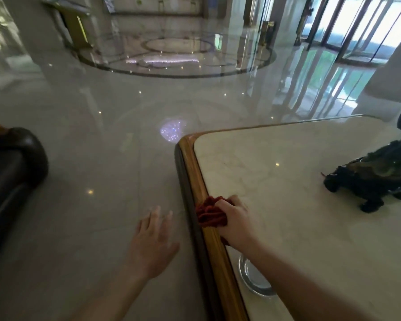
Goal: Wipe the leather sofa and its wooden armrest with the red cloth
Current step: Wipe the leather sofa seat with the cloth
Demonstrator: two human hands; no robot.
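Right hand (235,220) presses red cloth (210,215) onto table rim (196,174).

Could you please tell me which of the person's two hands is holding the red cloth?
The right hand holds the red cloth, pressing it on the table's wooden edge. The left hand is open and empty, hovering over the floor.

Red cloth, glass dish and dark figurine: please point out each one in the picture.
red cloth (209,213), head view, on its bunched middle folds.
glass dish (252,278), head view, on its clear base.
dark figurine (370,181), head view, on its body.
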